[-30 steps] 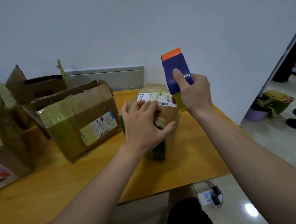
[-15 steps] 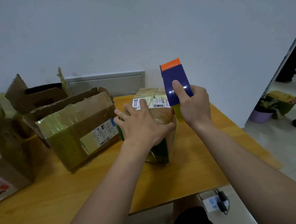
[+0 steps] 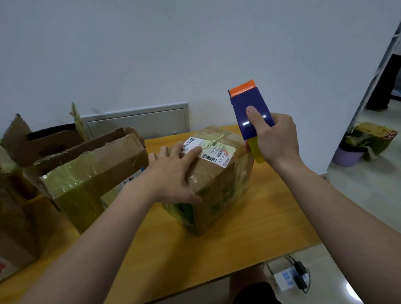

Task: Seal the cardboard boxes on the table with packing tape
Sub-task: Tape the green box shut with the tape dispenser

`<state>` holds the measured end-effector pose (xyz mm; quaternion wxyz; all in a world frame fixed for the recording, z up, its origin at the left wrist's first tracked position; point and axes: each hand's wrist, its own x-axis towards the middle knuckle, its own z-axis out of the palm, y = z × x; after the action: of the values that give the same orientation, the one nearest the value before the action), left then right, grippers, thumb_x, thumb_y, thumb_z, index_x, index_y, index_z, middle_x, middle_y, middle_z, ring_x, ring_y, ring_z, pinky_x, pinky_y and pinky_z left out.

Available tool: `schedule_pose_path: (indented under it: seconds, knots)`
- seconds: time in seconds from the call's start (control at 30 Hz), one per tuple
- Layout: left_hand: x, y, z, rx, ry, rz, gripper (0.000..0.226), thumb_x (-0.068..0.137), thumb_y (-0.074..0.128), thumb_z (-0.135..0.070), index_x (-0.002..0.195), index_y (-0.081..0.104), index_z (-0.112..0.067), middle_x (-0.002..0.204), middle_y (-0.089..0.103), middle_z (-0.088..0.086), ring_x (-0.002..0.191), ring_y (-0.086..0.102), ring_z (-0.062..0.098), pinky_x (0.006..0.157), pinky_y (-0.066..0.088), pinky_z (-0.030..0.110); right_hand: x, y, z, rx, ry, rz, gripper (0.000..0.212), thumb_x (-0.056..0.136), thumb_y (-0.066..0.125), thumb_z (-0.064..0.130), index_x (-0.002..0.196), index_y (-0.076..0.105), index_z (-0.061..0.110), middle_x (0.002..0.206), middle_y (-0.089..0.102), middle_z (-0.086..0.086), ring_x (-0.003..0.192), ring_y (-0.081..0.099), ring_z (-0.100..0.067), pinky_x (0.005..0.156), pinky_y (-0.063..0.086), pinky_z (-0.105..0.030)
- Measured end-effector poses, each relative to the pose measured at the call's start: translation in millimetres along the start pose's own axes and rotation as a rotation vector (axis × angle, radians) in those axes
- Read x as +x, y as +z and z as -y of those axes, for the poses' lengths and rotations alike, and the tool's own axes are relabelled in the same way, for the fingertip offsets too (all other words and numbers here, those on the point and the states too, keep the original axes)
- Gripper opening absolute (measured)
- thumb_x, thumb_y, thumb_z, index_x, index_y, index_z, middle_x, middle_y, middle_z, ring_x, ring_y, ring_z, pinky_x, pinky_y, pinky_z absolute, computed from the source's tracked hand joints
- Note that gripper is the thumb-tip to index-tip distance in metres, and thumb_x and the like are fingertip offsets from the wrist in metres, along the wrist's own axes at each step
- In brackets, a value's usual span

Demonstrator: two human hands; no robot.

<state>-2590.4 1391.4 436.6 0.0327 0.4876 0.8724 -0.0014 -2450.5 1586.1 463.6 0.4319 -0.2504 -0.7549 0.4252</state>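
Steadies the box [image 3: 219, 178] at mid-worktop [image 3: 153, 242] with the left grip [image 3: 172, 174], fingers straight and spread across its top, touching the label. Looks light yet stiff-walled, with slick film over the sides, so likely to skid; best pinned from above or held by the near corner edges. Wraps the right grip [image 3: 275, 141] around the dispenser [image 3: 248, 107], one digit laid up its blue back, just beside the box's far right edge. Shows an open box [image 3: 91, 171] at left, flaps up.
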Motion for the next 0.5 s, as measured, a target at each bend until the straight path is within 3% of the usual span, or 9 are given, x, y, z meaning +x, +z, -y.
schedule_pose_path:
  seconds: [0.07, 0.17, 0.23, 0.3, 0.33, 0.4, 0.5]
  knots:
    - [0.5, -0.4, 10.0, -0.003, 0.066, -0.010, 0.125, 0.071, 0.074, -0.077, 0.162, -0.007, -0.048, 0.173, -0.008, -0.001, 0.158, -0.004, 0.037, 0.124, -0.001, 0.065, 0.4, -4.7, -2.2, -0.029, 0.003, -0.006, 0.042, 0.100, 0.059, 0.051, 0.082, 0.067, 0.014, 0.078, 0.070, 0.000, 0.075, 0.070, -0.023, 0.070, 0.058, -0.044]
    - [4.2, -6.5, 22.0, -0.047, 0.195, 0.049, 0.123, 0.073, 0.080, -0.065, 0.159, -0.007, -0.054, 0.172, -0.015, -0.012, 0.158, -0.018, 0.026, 0.123, -0.015, 0.063, 5.2, -11.8, -0.8, -0.035, -0.005, 0.009, 0.045, 0.098, 0.058, 0.054, 0.082, 0.068, 0.013, 0.080, 0.073, -0.004, 0.074, 0.072, -0.030, 0.075, 0.060, -0.051]
    - [8.7, -12.3, 23.7, -0.154, 0.195, 0.133, 0.124, 0.058, 0.078, -0.081, 0.154, 0.001, -0.067, 0.171, -0.016, -0.018, 0.157, -0.022, 0.024, 0.122, -0.017, 0.062, 8.4, -14.8, 0.7, -0.090, -0.064, 0.027, 0.048, 0.097, 0.057, 0.057, 0.081, 0.067, 0.013, 0.077, 0.072, -0.001, 0.070, 0.071, -0.024, 0.067, 0.059, -0.046]
    - [16.3, -17.3, 17.0, -0.273, 0.060, 0.134, 0.127, 0.036, 0.072, -0.098, 0.146, 0.013, -0.073, 0.172, -0.008, -0.014, 0.159, -0.013, 0.029, 0.124, -0.003, 0.066, 9.7, -14.6, 0.8, -0.186, -0.143, 0.036, 0.047, 0.097, 0.056, 0.058, 0.080, 0.064, 0.015, 0.072, 0.067, 0.006, 0.064, 0.065, -0.012, 0.058, 0.047, -0.031]
    - [20.5, -17.9, 11.6, -0.279, -0.021, 0.103, 0.132, 0.030, 0.067, -0.101, 0.146, 0.016, -0.067, 0.173, 0.000, -0.008, 0.159, -0.002, 0.034, 0.124, 0.009, 0.068, 9.7, -13.2, 0.5, -0.230, -0.166, 0.040, 0.047, 0.096, 0.055, 0.059, 0.080, 0.063, 0.016, 0.070, 0.064, 0.010, 0.063, 0.062, -0.010, 0.057, 0.042, -0.027]
    - [26.2, -11.7, 0.8, -0.202, -0.118, 0.049, 0.140, 0.030, 0.052, -0.109, 0.152, 0.010, -0.056, 0.168, 0.017, 0.003, 0.153, 0.016, 0.039, 0.120, 0.023, 0.065, 8.2, -8.7, -0.3, -0.315, -0.201, 0.055, 0.050, 0.092, 0.051, 0.064, 0.078, 0.062, 0.017, 0.066, 0.060, 0.013, 0.060, 0.058, -0.009, 0.054, 0.035, -0.025]
    - [31.0, -0.5, -2.5, -0.198, -0.139, -0.035, 0.135, 0.038, 0.020, -0.116, 0.156, 0.014, -0.051, 0.158, 0.032, 0.009, 0.142, 0.029, 0.036, 0.114, 0.030, 0.060, 4.8, 2.0, -1.7, -0.462, -0.293, 0.064, 0.050, 0.088, 0.046, 0.068, 0.073, 0.054, 0.020, 0.060, 0.051, 0.015, 0.054, 0.050, -0.005, 0.049, 0.027, -0.023]
